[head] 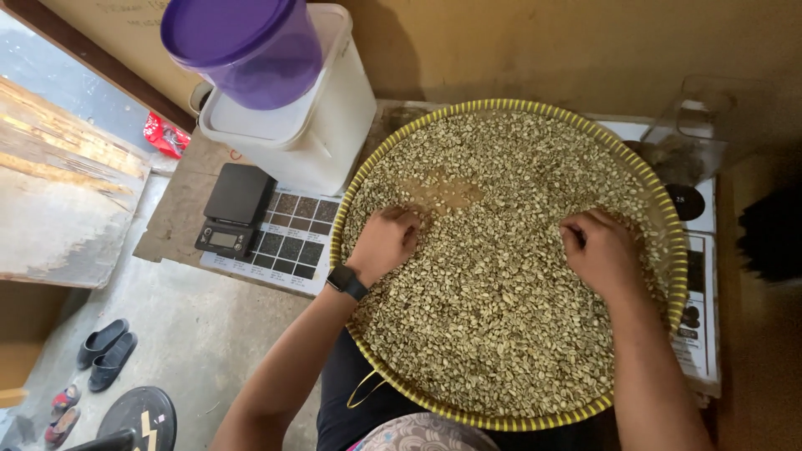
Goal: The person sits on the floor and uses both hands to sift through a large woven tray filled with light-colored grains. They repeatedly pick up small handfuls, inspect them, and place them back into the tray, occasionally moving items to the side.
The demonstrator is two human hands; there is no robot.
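A big round woven tray (678, 276) with a yellow and dark rim rests on my lap, filled with pale green unroasted coffee beans (493, 317). My left hand (383, 242), a dark watch on its wrist, lies palm down on the beans at the tray's left side, fingers curled into them. My right hand (597, 248) lies on the beans at the right side, fingers bent and closed over some of them. A bare brown patch of tray bottom (443, 190) shows just beyond my left hand.
A white lidded tub (322, 125) with a purple container (246, 46) on top stands at the back left. Beside it lie a small black scale (234, 209) and a printed chart of dark squares (294, 242). Sandals (104, 351) lie on the concrete floor at left.
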